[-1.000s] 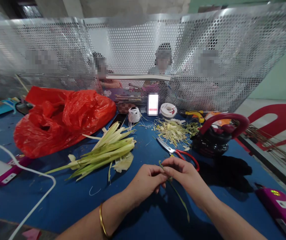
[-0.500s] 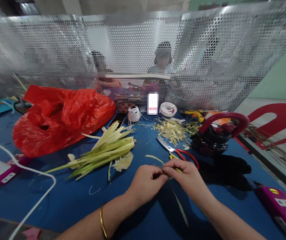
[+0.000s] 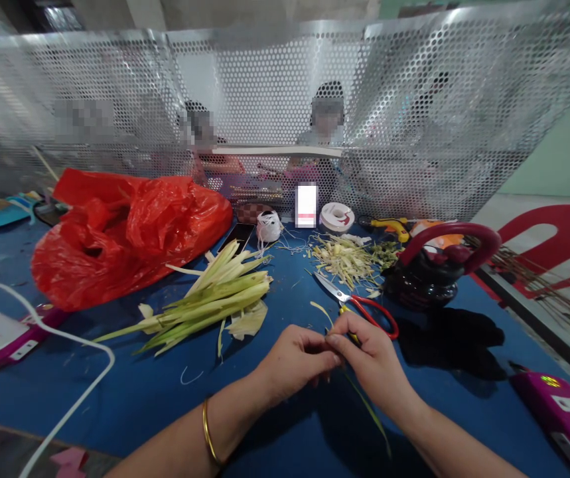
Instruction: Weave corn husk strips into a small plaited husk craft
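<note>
Leaf strip (image 3: 369, 407) is pinched tight by both hands (image 3: 292, 362).

A strip of bare blue tabletop (image 3: 292, 292) runs forward between the bundle of long yellow-green leaves (image 3: 215, 299) and the red-handled steel scissors (image 3: 349, 299). The scissors obstruct the way just beyond the right hand (image 3: 371, 352); farther right stands the glossy black, rounded vessel with a maroon loop handle (image 3: 421, 282). The crumpled red plastic bag (image 3: 140, 232) blocks the far left, and the silver perforated metal screen (image 3: 259, 99) bars the back.
</note>
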The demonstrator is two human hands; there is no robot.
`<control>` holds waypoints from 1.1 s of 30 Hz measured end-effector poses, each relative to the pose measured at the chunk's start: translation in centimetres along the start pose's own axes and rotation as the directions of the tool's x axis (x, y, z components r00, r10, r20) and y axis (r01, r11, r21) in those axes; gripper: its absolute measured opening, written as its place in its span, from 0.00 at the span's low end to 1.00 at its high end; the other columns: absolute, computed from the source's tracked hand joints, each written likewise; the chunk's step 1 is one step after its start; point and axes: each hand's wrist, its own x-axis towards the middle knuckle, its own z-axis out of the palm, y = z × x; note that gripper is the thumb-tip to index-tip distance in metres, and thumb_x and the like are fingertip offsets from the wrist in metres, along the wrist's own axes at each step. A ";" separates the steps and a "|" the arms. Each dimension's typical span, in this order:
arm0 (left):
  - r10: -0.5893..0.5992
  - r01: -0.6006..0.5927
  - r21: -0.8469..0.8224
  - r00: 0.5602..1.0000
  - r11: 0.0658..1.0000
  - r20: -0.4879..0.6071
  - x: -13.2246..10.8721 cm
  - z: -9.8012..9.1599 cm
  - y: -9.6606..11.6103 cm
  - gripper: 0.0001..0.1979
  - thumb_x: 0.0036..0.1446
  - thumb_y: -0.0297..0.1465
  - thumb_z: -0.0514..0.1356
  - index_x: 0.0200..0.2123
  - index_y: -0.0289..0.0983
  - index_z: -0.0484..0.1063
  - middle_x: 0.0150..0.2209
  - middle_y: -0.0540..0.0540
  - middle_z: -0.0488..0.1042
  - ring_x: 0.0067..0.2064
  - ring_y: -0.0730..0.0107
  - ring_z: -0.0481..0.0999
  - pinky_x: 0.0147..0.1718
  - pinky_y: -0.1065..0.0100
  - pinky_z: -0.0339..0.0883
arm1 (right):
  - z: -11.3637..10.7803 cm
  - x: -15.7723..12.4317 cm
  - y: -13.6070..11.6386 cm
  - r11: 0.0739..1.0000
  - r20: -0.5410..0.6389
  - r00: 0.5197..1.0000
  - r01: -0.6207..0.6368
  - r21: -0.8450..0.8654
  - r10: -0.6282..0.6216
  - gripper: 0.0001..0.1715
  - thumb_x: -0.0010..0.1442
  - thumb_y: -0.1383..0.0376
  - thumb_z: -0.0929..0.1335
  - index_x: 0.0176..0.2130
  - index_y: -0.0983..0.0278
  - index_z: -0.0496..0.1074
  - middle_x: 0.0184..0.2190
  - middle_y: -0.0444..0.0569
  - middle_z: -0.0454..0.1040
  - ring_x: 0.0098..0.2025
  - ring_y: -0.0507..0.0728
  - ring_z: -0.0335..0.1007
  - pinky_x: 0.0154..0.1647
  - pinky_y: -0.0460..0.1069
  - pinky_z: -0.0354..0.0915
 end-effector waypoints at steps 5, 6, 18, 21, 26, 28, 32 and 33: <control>-0.034 0.027 -0.104 0.997 0.994 -0.065 0.4 -0.1 -0.5 0.17 0.45 0.43 0.66 0.22 0.33 0.73 0.17 0.52 0.67 0.17 0.80 0.61 0.17 0.75 0.51 | -0.6 0.7 0.0 0.998 -0.040 0.999 -0.025 0.052 0.027 0.11 0.58 0.58 0.67 0.29 0.62 0.71 0.26 0.45 0.71 0.30 0.55 0.65 0.32 0.48 0.61; -0.039 0.026 -0.141 0.995 0.990 -0.096 0.4 -0.2 -0.5 0.17 0.47 0.44 0.65 0.24 0.33 0.74 0.18 0.52 0.68 0.17 0.81 0.62 0.17 0.75 0.50 | -1.0 0.9 -0.1 0.998 -0.087 0.996 -0.026 0.053 0.030 0.11 0.58 0.57 0.67 0.31 0.62 0.73 0.29 0.46 0.73 0.33 0.56 0.67 0.35 0.49 0.62; -0.063 0.026 -0.264 0.989 0.964 -0.131 0.3 -0.3 -0.4 0.18 0.48 0.44 0.64 0.24 0.33 0.71 0.22 0.49 0.72 0.18 0.80 0.67 0.17 0.76 0.51 | -1.1 1.0 -0.4 0.915 0.102 0.965 -0.262 0.308 0.242 0.19 0.49 0.51 0.75 0.27 0.64 0.74 0.26 0.47 0.74 0.32 0.57 0.69 0.38 0.50 0.63; -0.075 0.039 -0.238 0.987 0.971 -0.143 0.1 -0.1 -0.3 0.16 0.44 0.41 0.67 0.23 0.34 0.70 0.20 0.52 0.69 0.17 0.80 0.66 0.17 0.76 0.52 | -0.9 0.9 -0.3 0.902 0.076 0.969 -0.247 0.354 0.235 0.18 0.49 0.54 0.75 0.24 0.64 0.71 0.24 0.45 0.72 0.29 0.54 0.65 0.35 0.49 0.62; -0.064 0.031 -0.244 0.989 0.969 -0.129 0.2 0.1 -0.3 0.12 0.43 0.37 0.67 0.22 0.34 0.70 0.18 0.53 0.66 0.18 0.79 0.65 0.19 0.75 0.56 | -0.6 0.6 -0.2 0.943 0.014 0.983 -0.178 0.282 0.181 0.17 0.50 0.55 0.73 0.23 0.64 0.69 0.22 0.44 0.70 0.28 0.53 0.62 0.32 0.49 0.60; -0.051 0.019 -0.253 0.992 0.967 -0.119 0.2 0.0 -0.5 0.12 0.43 0.36 0.68 0.23 0.34 0.72 0.18 0.53 0.66 0.18 0.79 0.64 0.20 0.74 0.58 | -0.3 0.5 -0.1 0.950 -0.006 0.984 -0.173 0.259 0.181 0.16 0.51 0.55 0.72 0.23 0.63 0.68 0.22 0.44 0.70 0.28 0.54 0.63 0.32 0.49 0.60; -0.062 0.034 -0.288 0.994 0.957 -0.087 0.3 -0.1 -0.5 0.13 0.42 0.37 0.70 0.25 0.33 0.74 0.18 0.51 0.70 0.19 0.76 0.67 0.23 0.72 0.63 | -0.2 0.6 0.1 0.973 -0.046 0.989 -0.129 0.192 0.140 0.15 0.53 0.56 0.70 0.23 0.63 0.67 0.22 0.43 0.68 0.27 0.54 0.62 0.31 0.49 0.60; -0.069 0.040 -0.296 0.994 0.954 -0.086 0.2 -0.2 -0.5 0.14 0.42 0.37 0.70 0.25 0.32 0.75 0.19 0.49 0.71 0.21 0.75 0.69 0.25 0.71 0.64 | -0.3 0.7 0.2 0.982 -0.055 0.992 -0.108 0.154 0.118 0.15 0.54 0.56 0.70 0.23 0.62 0.67 0.22 0.43 0.69 0.28 0.54 0.63 0.31 0.49 0.60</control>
